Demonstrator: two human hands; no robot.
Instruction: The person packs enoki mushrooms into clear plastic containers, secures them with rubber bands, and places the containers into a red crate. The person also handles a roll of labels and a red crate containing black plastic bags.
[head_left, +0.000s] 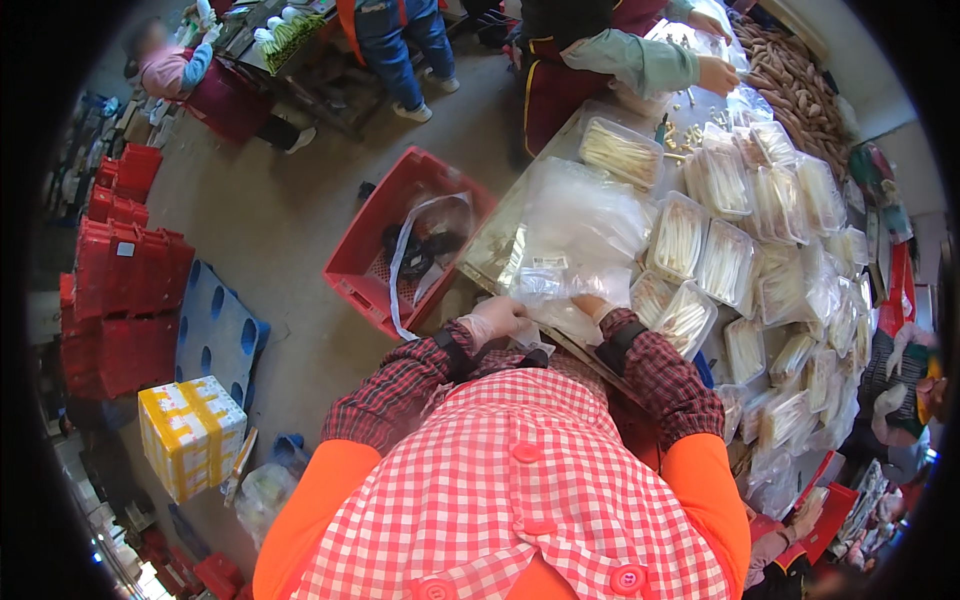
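My left hand (501, 316), in a thin clear glove, is at the near edge of the table beside the stack of clear plastic bags (574, 225); its fingertips are bent, and whether they pinch a bag is unclear. My right hand (592, 306) reaches to the near end of the same bags, its fingers partly hidden by the film. A small packet bearing a printed label (546, 279) lies on the bags just beyond my hands. To the right, clear plastic trays of pale, thin stalks (677, 236) lie in rows and piles, several wrapped in film.
A red plastic crate (360, 247) with dark items and a white strap stands left of the table. A co-worker's hands (716, 75) are at the table's far end, near long brown roots (787, 82). Red crates (127, 262), a blue pallet (217, 315) and a taped box (191, 435) stand at left.
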